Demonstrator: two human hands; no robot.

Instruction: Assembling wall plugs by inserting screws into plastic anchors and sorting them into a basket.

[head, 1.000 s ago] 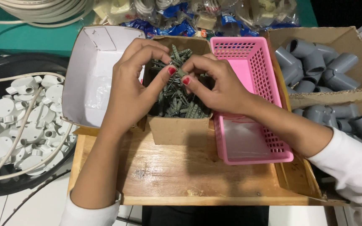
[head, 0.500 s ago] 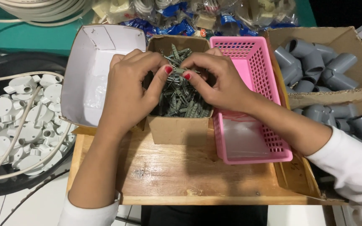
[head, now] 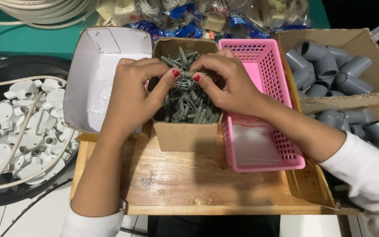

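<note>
Two hands at work over a wooden board (head: 185,184), seen from above. Largest first:

- Black round tub (head: 5,74) at far left, loaded with white round plastic fittings (head: 20,127); pale cable (head: 18,145) looped across the load.
- Big cardboard box (head: 373,61) at far right, filled with grey pipe elbows (head: 325,66).
- White open carton (head: 97,74) at the board's left rear corner, tilted against the small box.
- Pink plastic basket (head: 259,109) right of centre, long side touching the small box; clear plastic bag (head: 255,145) flat on its floor.
- Small brown cardboard box (head: 185,131) at centre, between carton and basket, packed with grey wall plugs (head: 189,107).
- Bagged small parts (head: 207,17) in a row along the rear edge, on green surface.

Hands:

- Left hand (head: 132,96) over the left half of the small box, wrist resting on its rim; thumb and forefinger pinched together.
- Right hand (head: 229,85) over the right half, partly above the basket's edge; thumb and forefinger likewise pinched.
- One wall plug (head: 185,74) gripped between both pinches, level, just above the heap in the box; fingertips of both hands almost touching.
- Remaining fingers curled loosely, holding nothing visible.
</note>
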